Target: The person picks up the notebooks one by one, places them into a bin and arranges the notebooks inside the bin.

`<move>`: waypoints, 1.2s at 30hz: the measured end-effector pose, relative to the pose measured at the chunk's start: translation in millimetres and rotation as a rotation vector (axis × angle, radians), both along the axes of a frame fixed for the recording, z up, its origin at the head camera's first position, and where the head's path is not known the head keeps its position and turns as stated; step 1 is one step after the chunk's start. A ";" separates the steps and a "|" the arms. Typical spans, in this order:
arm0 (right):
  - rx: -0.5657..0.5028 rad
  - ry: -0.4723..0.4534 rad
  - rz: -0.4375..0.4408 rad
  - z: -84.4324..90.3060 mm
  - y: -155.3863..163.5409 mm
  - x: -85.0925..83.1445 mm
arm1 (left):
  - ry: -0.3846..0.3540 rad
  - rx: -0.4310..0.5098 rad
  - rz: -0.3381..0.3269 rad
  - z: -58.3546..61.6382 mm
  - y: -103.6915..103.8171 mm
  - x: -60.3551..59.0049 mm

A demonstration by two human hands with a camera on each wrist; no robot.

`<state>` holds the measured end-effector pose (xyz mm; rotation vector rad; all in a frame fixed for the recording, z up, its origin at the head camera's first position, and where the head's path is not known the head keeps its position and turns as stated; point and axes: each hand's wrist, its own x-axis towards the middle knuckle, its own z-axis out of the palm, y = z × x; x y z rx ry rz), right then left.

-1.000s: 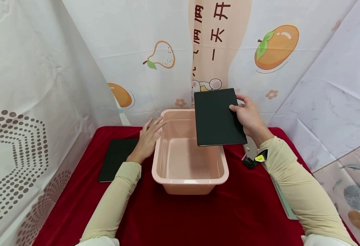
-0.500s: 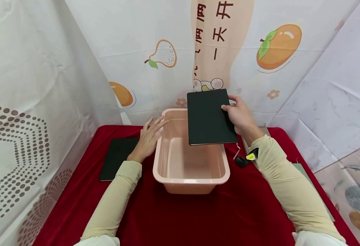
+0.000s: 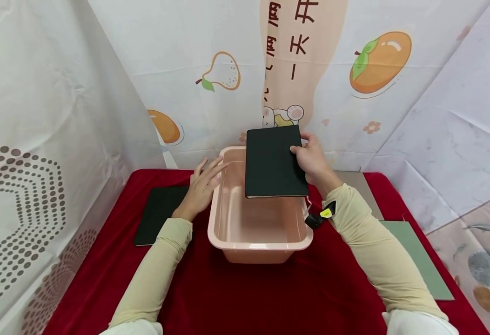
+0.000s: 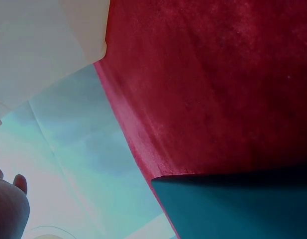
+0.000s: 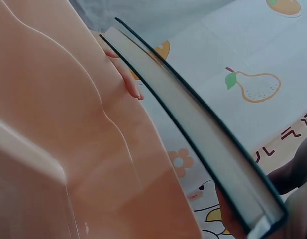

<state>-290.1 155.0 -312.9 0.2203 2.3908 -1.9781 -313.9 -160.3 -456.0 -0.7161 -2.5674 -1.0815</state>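
One black book (image 3: 275,163) held in right grip (image 3: 313,160), pink basin (image 3: 258,256) below, left grip (image 3: 203,187) spread wide at its rim (image 3: 214,209)

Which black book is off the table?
The black book gripped in the right hand; the other black book lies on the red cloth, left of the pink basin.

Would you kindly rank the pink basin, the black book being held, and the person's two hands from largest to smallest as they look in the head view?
1. Pink basin
2. Held black book
3. Left hand and right hand: these look too alike to rank.
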 end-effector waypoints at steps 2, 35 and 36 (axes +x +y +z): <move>-0.007 0.000 -0.006 -1.5 -1.7 -0.9 | 0.002 0.001 0.000 0.7 0.1 0.3; 0.048 0.015 0.074 -26.9 -31.9 -8.6 | -0.019 -0.010 0.011 2.9 0.9 2.6; 0.047 0.018 0.078 -27.8 -32.9 -8.8 | -0.019 -0.012 0.011 2.9 0.9 2.6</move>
